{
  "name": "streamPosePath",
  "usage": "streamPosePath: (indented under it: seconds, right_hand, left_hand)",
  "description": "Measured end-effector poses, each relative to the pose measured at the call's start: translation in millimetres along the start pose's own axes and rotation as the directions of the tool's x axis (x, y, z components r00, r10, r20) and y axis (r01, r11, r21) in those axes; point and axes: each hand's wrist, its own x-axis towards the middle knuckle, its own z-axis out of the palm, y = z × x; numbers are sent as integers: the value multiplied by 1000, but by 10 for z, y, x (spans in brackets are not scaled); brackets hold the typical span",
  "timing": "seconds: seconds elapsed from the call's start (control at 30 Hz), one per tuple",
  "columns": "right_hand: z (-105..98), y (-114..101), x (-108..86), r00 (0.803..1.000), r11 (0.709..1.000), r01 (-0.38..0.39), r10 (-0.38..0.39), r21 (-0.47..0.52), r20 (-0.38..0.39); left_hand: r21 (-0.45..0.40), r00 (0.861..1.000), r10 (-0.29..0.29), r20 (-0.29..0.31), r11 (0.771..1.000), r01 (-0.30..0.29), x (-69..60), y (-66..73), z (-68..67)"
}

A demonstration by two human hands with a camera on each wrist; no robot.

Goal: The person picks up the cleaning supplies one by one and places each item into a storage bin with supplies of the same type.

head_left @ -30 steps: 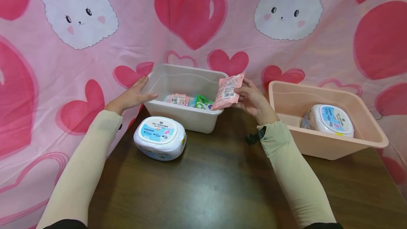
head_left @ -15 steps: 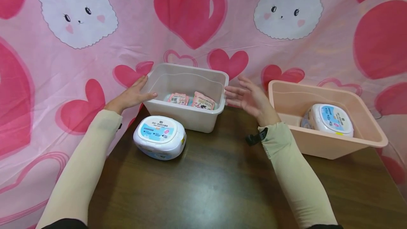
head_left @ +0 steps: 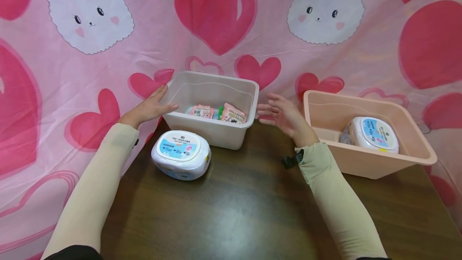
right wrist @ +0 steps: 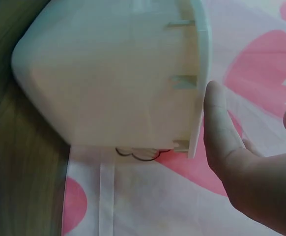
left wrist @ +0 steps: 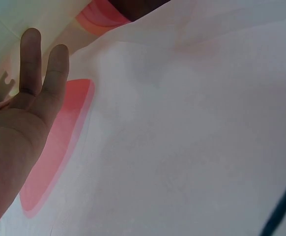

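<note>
Head: pink pkts [head_left: 234, 114] in bin [head_left: 220, 133], upper ctr, prob. done; tub [head_left: 181, 153] outside it, ctr-left, maybe left to do. L wrist: my L hand [left wrist: 20, 120], left edge, fingers apart. R wrist: my R hand [right wrist: 248, 169], lower right, empty, finger & thumb apart.

- L bin [head_left: 209, 131]: off-wht, plain
- R bin [head_left: 361, 163]: peach, plain
- Near tub [head_left: 181, 155]: wht, lt-blue/wht label w/ pink spot
- Far tub [head_left: 377, 133]: wht, blue/wht label, yel. strip
- L pkt [head_left: 202, 111]: pink, wht panel, dk print
- R pkt [head_left: 234, 114]: pink, dk print
- Third pkt [head_left: 220, 112]: grn sliver
- Table [head_left: 234, 200]: dk brn, wood grain
- Backdrop [head_left: 155, 19]: pale pink w/ red hearts, wht bunnies
- Sleeves [head_left: 335, 183]: lt beige
- Wrist strap [head_left: 291, 160]: blk
</note>
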Motion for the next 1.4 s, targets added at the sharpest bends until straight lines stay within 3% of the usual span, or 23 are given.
streamPosePath:
  seconds: [0.2, 0.27, 0.33, 0.4, 0.43, 0.57, 0.63, 0.67, 0.77, 0.87, 1.17, 1.23, 1.4]
  right_hand:
    - [-1, 84, -14, 998, 975, 50, -58, -215, -31]
    - [-1, 116, -26, 995, 950, 75, -89, -304, -34]
    - [-2, 140, -45, 993, 904, 95, -116, -417, -25]
    - [-4, 157, -72, 991, 830, 112, -137, -546, -6]
    - [-5, 164, -86, 989, 778, 123, -151, -616, 6]
    - [9, 177, -137, 975, 508, 178, -204, -843, 83]
    - [24, 182, -155, 964, 378, 210, -234, -902, 126]
    - [36, 182, -167, 959, 328, 222, -242, -918, 145]
    - [77, 175, -223, 951, 209, 229, -257, -951, 172]
    - [115, 159, -286, 953, 129, 200, -258, -971, 162]
    - [120, 72, -430, 951, -81, 84, -292, -993, 104]
    - [88, 51, -464, 953, -105, 60, -291, -993, 88]
    - [-37, 0, -539, 954, -100, 25, -294, -995, 54]
  left_hand:
    - [-13, 1000, -12, -2, 1000, 12, -20, 11, -1]
    - [-11, 1000, -11, 2, 1000, 11, -14, 15, -3]
    - [-6, 1000, -10, 7, 1000, 11, -4, 17, -5]
    - [-6, 1000, -9, 13, 1000, 9, 5, 23, -7]
    - [-6, 1000, -9, 14, 1000, 9, 6, 28, -7]
    - [-7, 1000, -8, 17, 1000, 8, 9, 38, -2]
    - [-6, 1000, -9, 15, 1000, 9, 10, 39, 4]
    - [-6, 1000, -8, 15, 1000, 8, 14, 37, 4]
    - [-9, 1000, -6, 16, 1000, 6, 24, 30, 7]
    - [-17, 1000, 0, 16, 1000, 1, 31, 19, 8]
    - [-28, 1000, -8, 10, 1000, 8, 8, -26, 4]
    - [-31, 1000, -14, 11, 999, 15, 5, -35, 2]
    - [-33, 1000, -17, 17, 999, 18, 5, -47, 0]
